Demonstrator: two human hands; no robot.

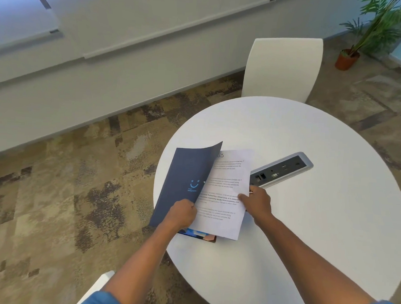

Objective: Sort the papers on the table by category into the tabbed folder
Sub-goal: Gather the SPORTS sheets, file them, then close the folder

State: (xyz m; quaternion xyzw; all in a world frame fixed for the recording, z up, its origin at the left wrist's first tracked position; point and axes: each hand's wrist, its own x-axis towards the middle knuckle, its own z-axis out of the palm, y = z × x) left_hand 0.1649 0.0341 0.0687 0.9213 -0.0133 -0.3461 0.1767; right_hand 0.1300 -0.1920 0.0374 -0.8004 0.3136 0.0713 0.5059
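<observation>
A dark blue folder (184, 174) with a light blue smiley logo lies at the left edge of the round white table (306, 225). My left hand (182, 214) grips the near edge of its cover and holds it lifted and curled. A white printed sheet (223, 189) sits inside, half under the cover. My right hand (258, 202) pinches that sheet's right edge. Coloured tabs (200, 235) of the folder peek out beneath the sheet's near edge.
A grey power and data socket box (283, 169) is set into the table just right of the sheet. A white chair (282, 68) stands behind the table. A potted plant (350, 57) is on the patterned carpet at the far right.
</observation>
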